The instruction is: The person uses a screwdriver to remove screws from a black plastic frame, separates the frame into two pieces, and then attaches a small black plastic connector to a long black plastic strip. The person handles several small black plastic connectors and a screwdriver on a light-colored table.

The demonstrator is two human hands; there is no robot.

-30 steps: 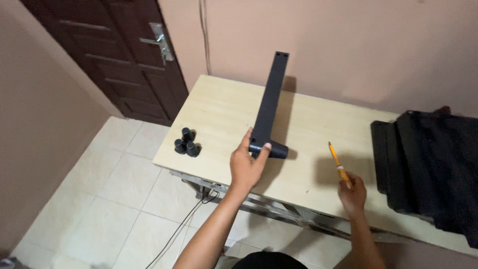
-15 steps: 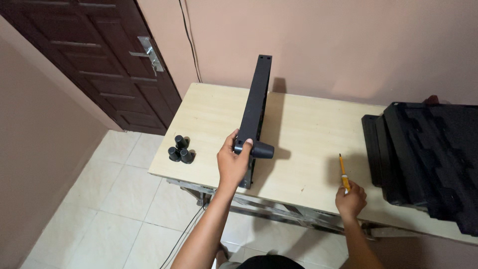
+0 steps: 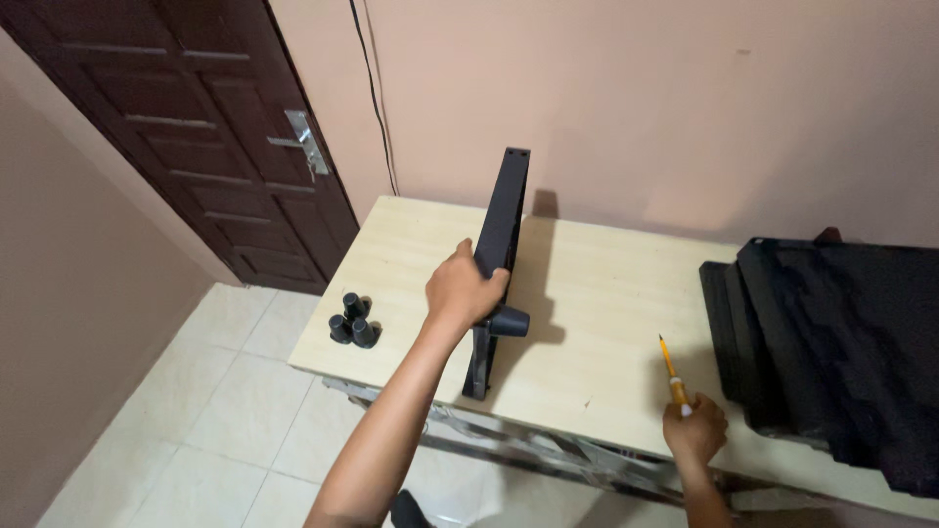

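Steadiness is called for: the long black panel is stood on edge across the pale tabletop, running from six to twelve o'clock. It is gripped mid-length by the left hand, fingers wrapped over its top edge beside a stubby black foot (three more feet are clustered at nine o'clock). A yellow-handled screwdriver is pinched in the right hand at four o'clock, best kept upright.

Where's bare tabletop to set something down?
Free: the table corner between the black bar and the small black cylinders; also the wide stretch between the bar and the black case, behind the screwdriver. Crowded: the right end under the case.
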